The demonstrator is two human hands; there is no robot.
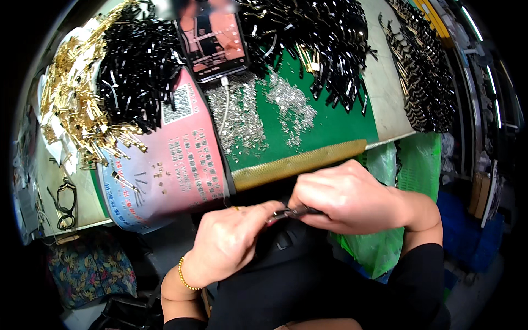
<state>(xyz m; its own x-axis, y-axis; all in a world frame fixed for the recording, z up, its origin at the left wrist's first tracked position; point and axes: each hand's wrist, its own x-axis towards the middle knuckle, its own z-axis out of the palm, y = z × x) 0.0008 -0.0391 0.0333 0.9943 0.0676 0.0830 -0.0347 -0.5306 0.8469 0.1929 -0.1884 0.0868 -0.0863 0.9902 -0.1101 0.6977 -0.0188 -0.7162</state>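
Observation:
In front of my body, just off the table's front edge, both hands meet over a small dark shiny piece (290,212) whose kind I cannot make out. My left hand (226,237), with a gold beaded bracelet (186,276) at the wrist, pinches its left end, the fingers closed. Around its right end my right hand (345,197) is closed too, knuckles up. The fingers hide most of the piece. Nearest beyond the hands, a gold textured strip (300,164) runs along the front of a green mat (344,129). Small silver pieces (236,118) lie heaped on the mat.
A lit phone (213,47) with a white cable (226,104) stands at the back. Black strips (140,66) and gold pieces (71,93) are heaped at left, beside a pink printed sheet (190,143). More black strips (324,49) lie behind; green plastic (421,165) hangs at right.

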